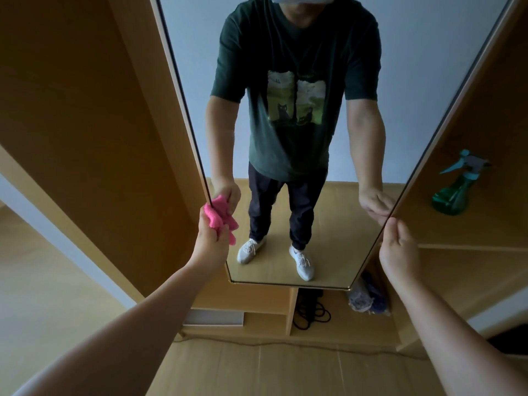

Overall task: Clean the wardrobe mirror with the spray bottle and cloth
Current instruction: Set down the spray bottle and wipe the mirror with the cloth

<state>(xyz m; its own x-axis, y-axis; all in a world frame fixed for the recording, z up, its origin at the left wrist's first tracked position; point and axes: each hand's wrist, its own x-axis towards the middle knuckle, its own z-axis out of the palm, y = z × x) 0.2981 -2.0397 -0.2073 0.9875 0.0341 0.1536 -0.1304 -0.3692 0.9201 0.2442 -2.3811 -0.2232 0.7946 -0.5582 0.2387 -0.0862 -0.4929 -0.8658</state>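
Observation:
The tall wardrobe mirror (337,218) fills the middle of the view and reflects a standing person. My left hand (210,238) grips a crumpled pink cloth (218,217) and holds it against the mirror's left edge, low down. My right hand (398,247) holds the mirror's right edge at about the same height, fingers curled round the frame. A green spray bottle (454,190) with a teal trigger stands on a wardrobe shelf to the right of the mirror, apart from both hands.
Wooden wardrobe panels (85,124) flank the mirror on both sides. Below the mirror, open compartments hold a coiled black cable (311,314) and a bundle of bagged fabric (367,298). Wooden floor (271,370) lies in front.

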